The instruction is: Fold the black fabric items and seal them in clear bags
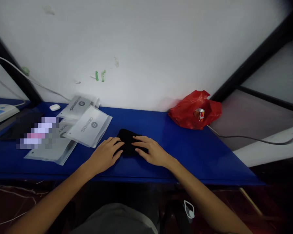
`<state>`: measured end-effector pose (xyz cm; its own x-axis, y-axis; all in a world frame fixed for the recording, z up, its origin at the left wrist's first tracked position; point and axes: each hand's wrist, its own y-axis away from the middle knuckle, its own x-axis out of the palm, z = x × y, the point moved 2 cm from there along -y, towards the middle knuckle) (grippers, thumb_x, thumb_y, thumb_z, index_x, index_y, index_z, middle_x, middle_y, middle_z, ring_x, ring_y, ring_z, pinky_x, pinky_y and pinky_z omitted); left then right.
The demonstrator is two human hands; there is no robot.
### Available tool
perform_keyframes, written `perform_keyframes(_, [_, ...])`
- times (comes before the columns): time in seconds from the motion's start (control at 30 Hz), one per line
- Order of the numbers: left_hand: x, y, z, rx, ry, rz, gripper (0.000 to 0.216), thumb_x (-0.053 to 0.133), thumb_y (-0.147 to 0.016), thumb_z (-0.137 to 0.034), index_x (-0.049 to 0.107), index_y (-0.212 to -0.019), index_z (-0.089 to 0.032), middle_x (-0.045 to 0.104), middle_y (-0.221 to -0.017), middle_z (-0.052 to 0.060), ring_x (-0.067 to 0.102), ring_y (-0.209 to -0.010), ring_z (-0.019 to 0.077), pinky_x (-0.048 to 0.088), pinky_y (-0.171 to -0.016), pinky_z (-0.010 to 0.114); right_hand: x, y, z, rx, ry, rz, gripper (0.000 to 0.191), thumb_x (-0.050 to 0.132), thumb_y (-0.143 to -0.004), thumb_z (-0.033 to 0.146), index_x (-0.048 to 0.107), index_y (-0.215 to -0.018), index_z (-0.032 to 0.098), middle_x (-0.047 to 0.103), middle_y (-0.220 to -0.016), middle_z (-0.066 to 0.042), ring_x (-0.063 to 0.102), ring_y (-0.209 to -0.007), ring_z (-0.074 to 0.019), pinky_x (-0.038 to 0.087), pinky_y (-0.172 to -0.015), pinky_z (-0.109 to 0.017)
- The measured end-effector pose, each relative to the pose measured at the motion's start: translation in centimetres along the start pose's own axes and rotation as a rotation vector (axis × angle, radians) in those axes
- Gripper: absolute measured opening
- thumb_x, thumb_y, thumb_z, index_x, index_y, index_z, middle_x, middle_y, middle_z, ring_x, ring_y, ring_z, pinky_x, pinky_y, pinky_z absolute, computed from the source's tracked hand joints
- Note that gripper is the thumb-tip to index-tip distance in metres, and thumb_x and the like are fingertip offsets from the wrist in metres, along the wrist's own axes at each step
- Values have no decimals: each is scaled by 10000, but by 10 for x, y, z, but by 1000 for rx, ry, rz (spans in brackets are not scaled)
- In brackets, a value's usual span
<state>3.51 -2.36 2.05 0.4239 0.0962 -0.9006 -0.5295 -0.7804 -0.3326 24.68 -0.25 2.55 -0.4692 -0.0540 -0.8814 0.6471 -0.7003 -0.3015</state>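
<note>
A black, soft-looking folded item (129,139), perhaps cloth, lies flat on the blue table (146,172) in front of me. My left hand (108,151) rests on its left side, fingers stretched and spread. From the right, my right hand (150,151) lies on the same item, its fingers also extended and apart. Neither hand is wrapped around anything. Just left of the hands is a frosted plastic pouch (90,125) with dark lettering, overlapping another such pouch (75,107) behind it and a third pouch (51,148) below.
A red plastic bag (188,112) with a small wrapper in it sits at the back right against the white wall (146,58). A white case (55,107) and a white power strip (5,113) lie on the left. A grey cable (254,140) trails off right.
</note>
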Motion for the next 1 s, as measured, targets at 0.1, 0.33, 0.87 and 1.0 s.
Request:
perform_keyframes(0.1, [-3,3,3,-14,4,-60,298,421,-938,-304,563,-1159,-165,595,-1153,82,539,-1053,215,465,-920,395,-1,-2,-2,2,9,-19,293,514,-884,292,647,-1126,193,581,-1274,-130,533,-1188,-238,447,-986,-455])
perform_keyframes(0.33, [-11,8,21,-220,-245,-191,256,385,-934,-222,581,-1080,-146,602,-1056,107,554,-988,234,482,-830,384,-7,-19,1,-34,44,-38,356,476,-904,312,567,-1240,235,490,-1379,-93,432,-1289,-249,375,-1045,-516])
perform_keyframes(0.87, [-13,18,53,-499,-343,6,249,366,-909,-127,612,-880,-112,609,-890,116,601,-854,246,487,-652,340,33,-62,8,-73,155,144,430,418,-924,401,510,-1302,217,448,-1412,-104,338,-1348,-266,296,-1083,-558])
perform_keyframes(1.0, [-11,12,48,-471,-352,45,196,416,-859,-69,608,-879,-104,611,-885,118,607,-859,252,497,-654,343,31,-55,-8,14,209,99,440,401,-927,401,522,-1288,180,459,-1399,-129,343,-1345,-272,287,-1087,-561])
